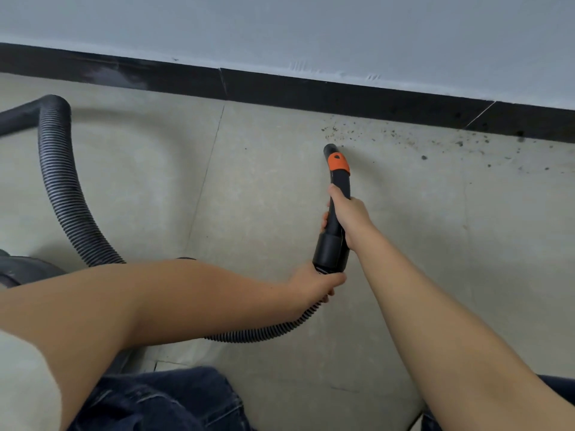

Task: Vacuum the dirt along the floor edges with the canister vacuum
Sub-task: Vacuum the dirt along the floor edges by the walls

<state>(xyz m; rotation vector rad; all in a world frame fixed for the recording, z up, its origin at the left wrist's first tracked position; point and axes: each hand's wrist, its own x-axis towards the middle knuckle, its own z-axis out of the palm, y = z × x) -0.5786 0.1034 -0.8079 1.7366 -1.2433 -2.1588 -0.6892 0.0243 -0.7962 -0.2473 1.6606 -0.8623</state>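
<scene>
The floor is made of pale tiles, and a black baseboard runs along the foot of a grey-white wall. Dark crumbs of dirt lie scattered on the floor just beside the baseboard, from a place close ahead of the nozzle toward the right edge of the view. Some specks sit on the baseboard itself. Nothing stands between the nozzle tip and the nearest crumbs.

The ribbed black hose makes a high loop on the left, passes behind the left forearm and comes back under it in a curve to the rear end of the nozzle. A part of the dark canister body shows at the left edge, near the hose. Dark jeans appear at the bottom.

The nozzle is a black tube with an orange band near its tip, and the tip is low over the floor, near the start of the dirt. The right hand grasps the middle of the tube, fingers curled around it and the thumb lying along the top, the arm stretched forward. The left hand grasps the hose just where it joins the tube, fingers wrapped around it, the forearm reaching across from the left.
</scene>
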